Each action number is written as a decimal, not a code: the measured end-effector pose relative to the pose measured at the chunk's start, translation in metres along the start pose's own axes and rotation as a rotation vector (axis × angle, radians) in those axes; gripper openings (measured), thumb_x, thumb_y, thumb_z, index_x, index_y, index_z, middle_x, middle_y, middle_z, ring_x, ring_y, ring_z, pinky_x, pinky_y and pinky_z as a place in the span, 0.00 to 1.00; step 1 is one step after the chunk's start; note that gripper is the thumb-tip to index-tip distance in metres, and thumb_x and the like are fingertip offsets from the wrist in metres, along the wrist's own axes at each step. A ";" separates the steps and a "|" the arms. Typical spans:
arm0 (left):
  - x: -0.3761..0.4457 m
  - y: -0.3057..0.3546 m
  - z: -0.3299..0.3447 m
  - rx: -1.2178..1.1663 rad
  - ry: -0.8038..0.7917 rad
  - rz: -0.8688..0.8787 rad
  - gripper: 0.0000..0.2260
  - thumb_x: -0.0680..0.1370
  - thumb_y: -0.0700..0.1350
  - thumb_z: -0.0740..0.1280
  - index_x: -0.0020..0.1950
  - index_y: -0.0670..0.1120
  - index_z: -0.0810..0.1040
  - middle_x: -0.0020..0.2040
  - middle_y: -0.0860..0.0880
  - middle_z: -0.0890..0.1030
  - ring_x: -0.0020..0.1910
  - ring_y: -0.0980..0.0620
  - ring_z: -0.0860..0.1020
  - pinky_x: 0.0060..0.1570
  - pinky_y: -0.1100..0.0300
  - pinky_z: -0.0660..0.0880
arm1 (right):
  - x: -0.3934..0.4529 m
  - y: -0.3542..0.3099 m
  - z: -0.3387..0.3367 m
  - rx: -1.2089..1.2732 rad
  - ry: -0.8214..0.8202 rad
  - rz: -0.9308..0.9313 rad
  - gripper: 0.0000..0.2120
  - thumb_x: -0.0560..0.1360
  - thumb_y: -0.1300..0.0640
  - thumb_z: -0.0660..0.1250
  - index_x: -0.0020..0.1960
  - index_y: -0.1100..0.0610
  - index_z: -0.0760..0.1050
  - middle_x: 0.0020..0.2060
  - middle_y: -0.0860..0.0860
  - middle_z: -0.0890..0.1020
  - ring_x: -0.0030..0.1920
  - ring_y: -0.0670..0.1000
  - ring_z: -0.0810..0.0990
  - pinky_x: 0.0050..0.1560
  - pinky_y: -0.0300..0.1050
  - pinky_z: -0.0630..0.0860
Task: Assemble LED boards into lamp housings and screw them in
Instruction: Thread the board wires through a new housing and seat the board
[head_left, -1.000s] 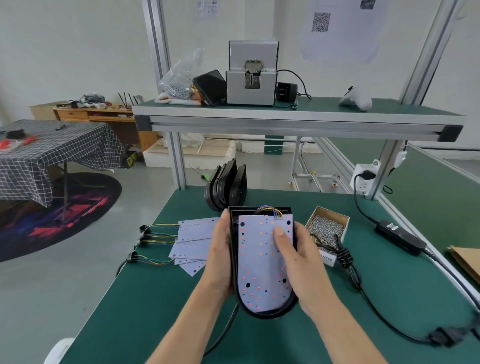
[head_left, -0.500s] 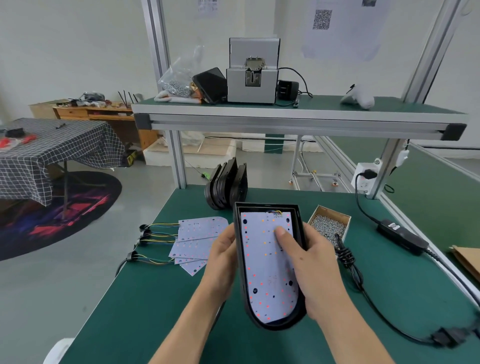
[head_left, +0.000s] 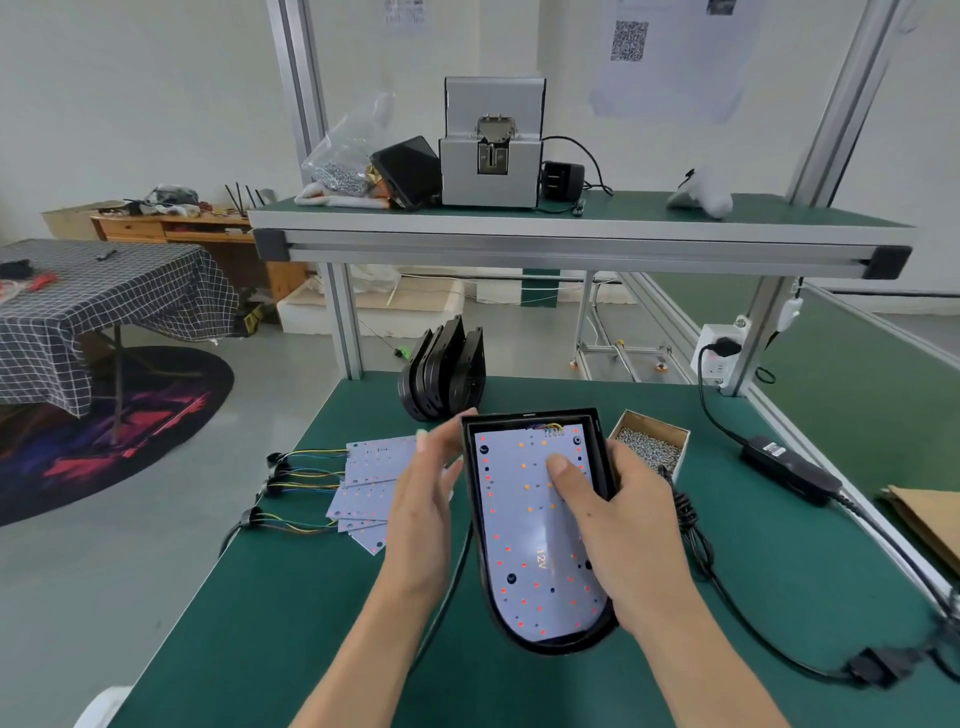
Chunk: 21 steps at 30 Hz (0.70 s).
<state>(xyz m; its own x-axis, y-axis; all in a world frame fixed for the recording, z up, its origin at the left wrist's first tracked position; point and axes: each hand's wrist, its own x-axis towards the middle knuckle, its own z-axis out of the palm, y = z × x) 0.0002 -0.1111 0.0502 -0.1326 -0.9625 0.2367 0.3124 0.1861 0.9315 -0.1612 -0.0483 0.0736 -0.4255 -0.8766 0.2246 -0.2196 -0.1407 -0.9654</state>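
Fingers of the right hand (head_left: 631, 525) are hidden behind the black lamp housing (head_left: 602, 470), which it grips at the right wall, thumb pressed on the LED board (head_left: 530, 525). That white, round-ended board lies inside the housing, above the green mat (head_left: 291, 613); its far wires are only partly visible. The left hand (head_left: 423, 499) is released, fingers straight beside the housing's left wall; contact cannot be told. Spare LED boards (head_left: 371, 478) lie fanned at left. A cardboard box (head_left: 652, 447) holds small metal screws. Empty housings (head_left: 444, 376) stand on edge.
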 end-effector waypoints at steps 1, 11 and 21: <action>-0.004 0.005 0.000 0.016 -0.004 0.052 0.28 0.83 0.65 0.56 0.70 0.46 0.78 0.68 0.44 0.81 0.71 0.43 0.76 0.72 0.43 0.68 | 0.000 0.000 -0.001 -0.024 0.008 -0.005 0.03 0.79 0.49 0.73 0.50 0.47 0.81 0.44 0.40 0.86 0.44 0.42 0.85 0.44 0.48 0.81; -0.025 0.022 0.014 0.388 0.059 0.119 0.08 0.82 0.46 0.68 0.54 0.61 0.75 0.49 0.58 0.83 0.50 0.55 0.82 0.50 0.55 0.77 | -0.009 0.003 0.005 -0.139 0.021 -0.073 0.05 0.77 0.47 0.73 0.49 0.46 0.79 0.43 0.40 0.85 0.44 0.44 0.83 0.47 0.52 0.80; -0.032 0.026 0.020 0.350 -0.036 0.158 0.09 0.82 0.44 0.66 0.57 0.58 0.76 0.53 0.56 0.84 0.55 0.55 0.81 0.55 0.55 0.75 | -0.006 -0.008 -0.005 -0.139 -0.044 -0.091 0.14 0.74 0.37 0.74 0.49 0.47 0.79 0.44 0.42 0.85 0.45 0.42 0.84 0.46 0.47 0.79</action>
<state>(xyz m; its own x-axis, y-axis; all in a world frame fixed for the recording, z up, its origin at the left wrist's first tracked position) -0.0063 -0.0713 0.0723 -0.1429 -0.9102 0.3888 -0.0078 0.3939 0.9191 -0.1610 -0.0393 0.0804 -0.3601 -0.8828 0.3017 -0.3762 -0.1585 -0.9129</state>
